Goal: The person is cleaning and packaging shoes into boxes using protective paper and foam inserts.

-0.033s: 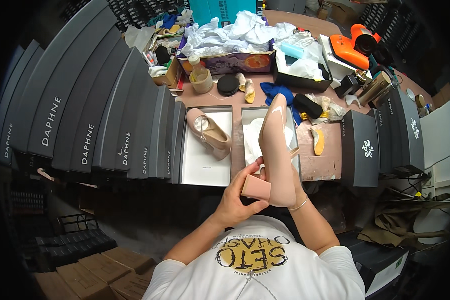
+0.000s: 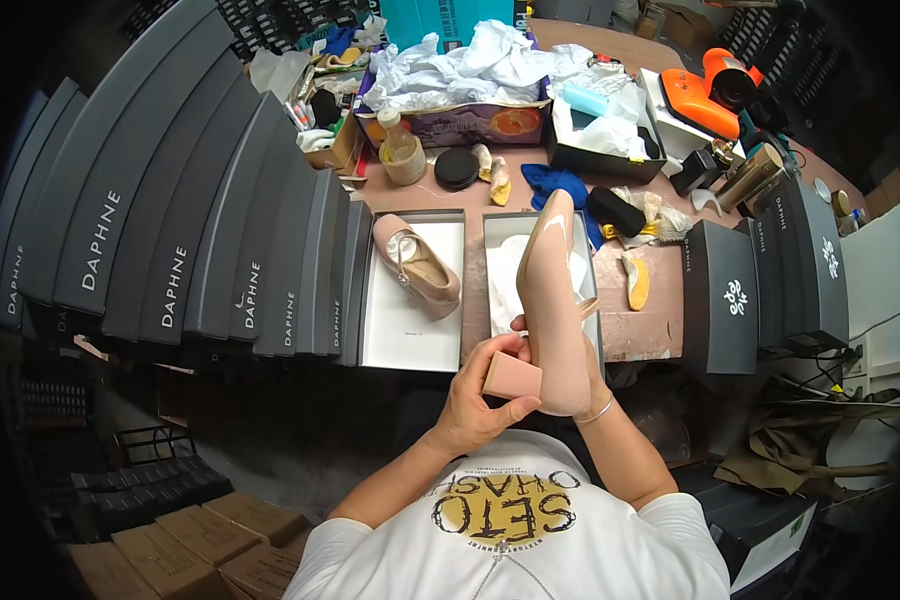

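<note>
Nude block-heel shoe [image 2: 553, 300] held sole-up over right open box [image 2: 592, 330]; left hand [image 2: 475, 405] pinches heel; right hand [image 2: 592, 385] wraps underneath, grip mostly hidden; steady both, tilt slowly; mate [image 2: 417, 262] in left tray.

We held a glossy nude block-heeled pump [image 2: 552, 300] sole-down and toe pointing away, above the open shoebox [image 2: 590, 330], its heel nearest us.

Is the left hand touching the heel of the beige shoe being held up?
Touching. The head view shows the left hand with its fingers wrapped around the block heel of the shoe, no gap between them.
</note>
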The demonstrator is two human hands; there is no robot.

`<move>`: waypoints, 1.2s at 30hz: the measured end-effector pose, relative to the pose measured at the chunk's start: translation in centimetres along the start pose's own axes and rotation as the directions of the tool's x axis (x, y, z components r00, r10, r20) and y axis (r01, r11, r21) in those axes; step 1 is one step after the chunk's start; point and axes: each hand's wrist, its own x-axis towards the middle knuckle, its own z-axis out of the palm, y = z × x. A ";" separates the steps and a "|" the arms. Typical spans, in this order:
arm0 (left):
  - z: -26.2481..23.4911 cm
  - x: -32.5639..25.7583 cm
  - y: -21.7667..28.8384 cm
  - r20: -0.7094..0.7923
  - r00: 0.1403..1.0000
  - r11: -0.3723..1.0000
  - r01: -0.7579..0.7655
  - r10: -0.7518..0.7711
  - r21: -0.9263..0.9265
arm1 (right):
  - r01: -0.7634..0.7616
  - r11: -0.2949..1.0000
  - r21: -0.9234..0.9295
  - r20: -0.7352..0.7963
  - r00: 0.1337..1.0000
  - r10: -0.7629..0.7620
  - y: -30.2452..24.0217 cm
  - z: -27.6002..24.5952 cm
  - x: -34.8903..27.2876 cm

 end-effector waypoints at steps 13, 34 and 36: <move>1.7 -1.1 -0.1 -0.281 0.958 0.992 0.013 -0.048 -0.125 | 0.131 0.932 -0.337 -0.063 0.985 -0.161 3.7 -1.5 -1.6; 0.4 -0.9 -0.4 -0.180 0.975 0.982 0.098 -0.127 -0.161 | 0.159 0.643 -0.749 -0.035 0.960 -0.278 3.6 0.2 -1.8; 0.5 -1.2 -1.3 -0.239 0.964 0.981 0.070 -0.113 -0.178 | 0.129 0.666 -0.735 -0.034 0.973 -0.227 3.7 0.3 -1.8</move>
